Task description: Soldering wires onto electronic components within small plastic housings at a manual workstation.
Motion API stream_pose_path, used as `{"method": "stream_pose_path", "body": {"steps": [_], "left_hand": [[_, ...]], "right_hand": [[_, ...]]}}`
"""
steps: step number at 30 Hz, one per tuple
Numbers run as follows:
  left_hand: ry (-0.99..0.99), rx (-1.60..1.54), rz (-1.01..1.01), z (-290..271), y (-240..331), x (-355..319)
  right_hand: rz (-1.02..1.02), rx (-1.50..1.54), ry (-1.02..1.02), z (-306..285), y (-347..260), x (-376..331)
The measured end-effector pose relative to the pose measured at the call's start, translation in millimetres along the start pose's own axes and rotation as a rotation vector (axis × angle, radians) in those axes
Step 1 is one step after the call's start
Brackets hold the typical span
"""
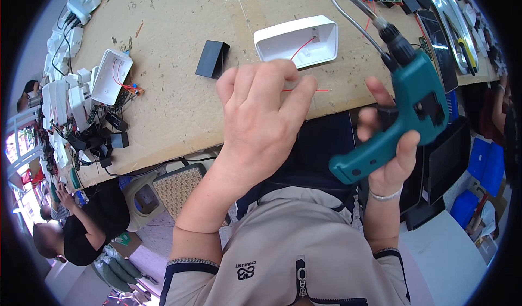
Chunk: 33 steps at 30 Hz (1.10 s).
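Scuffed tan tabletop (168, 34); hands (258, 113) at red wire (323, 90), pistol-shaped teal tool (414, 83).

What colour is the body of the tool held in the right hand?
The tool's body is dark teal green; it shows best in the head view.

On the workbench (174, 116), has one housing (283, 45) beyond the left hand (261, 116), with a wire (303, 45) in it and a box (210, 58) to its left. Farther left, has a second housing (103, 82), right of the housing pile (53, 100) at the bench's left end. To the right, has the soldering gun (410, 88) in the right hand (391, 170), and at left, a stool (179, 185) before the bench's near edge.
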<state>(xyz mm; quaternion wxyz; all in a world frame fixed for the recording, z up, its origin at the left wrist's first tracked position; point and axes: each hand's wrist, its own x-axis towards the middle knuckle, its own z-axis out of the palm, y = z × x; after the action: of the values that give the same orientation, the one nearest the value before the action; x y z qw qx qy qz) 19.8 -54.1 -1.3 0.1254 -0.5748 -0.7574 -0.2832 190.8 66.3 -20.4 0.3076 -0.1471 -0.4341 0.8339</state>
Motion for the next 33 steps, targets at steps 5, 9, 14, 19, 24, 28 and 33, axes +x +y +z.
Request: {"method": "stream_pose_path", "body": {"steps": [5, 9, 14, 19, 24, 28, 33], "left_hand": [[0.191, -0.167, 0.138, 18.5, -14.8, -3.8], [0.285, -0.192, 0.151, 17.6, -14.0, 0.2], [0.172, -0.235, 0.171, 7.4, -4.8, 7.6], [0.121, -0.187, 0.095, 16.0, -2.6, 8.6], [0.159, -0.106, 0.051, 23.0, -5.6, 14.3], [0.228, -0.011, -0.039, 21.0, -3.1, 20.3], [0.274, 0.018, -0.089, 33.2, -6.8, 26.2]], "right_hand": [[0.057, 0.088, -0.040, 9.4, 7.2, 29.2], [0.107, 0.093, -0.014, 17.7, 8.9, 40.5], [0.090, 0.153, 0.083, 23.7, 11.6, 43.2], [0.091, 0.171, 0.099, 23.6, 13.0, 41.7], [0.096, 0.183, 0.116, 23.0, 12.8, 41.6], [0.095, 0.191, 0.109, 21.8, 13.6, 42.7], [0.086, 0.177, 0.114, 20.6, 14.6, 42.8]]}}
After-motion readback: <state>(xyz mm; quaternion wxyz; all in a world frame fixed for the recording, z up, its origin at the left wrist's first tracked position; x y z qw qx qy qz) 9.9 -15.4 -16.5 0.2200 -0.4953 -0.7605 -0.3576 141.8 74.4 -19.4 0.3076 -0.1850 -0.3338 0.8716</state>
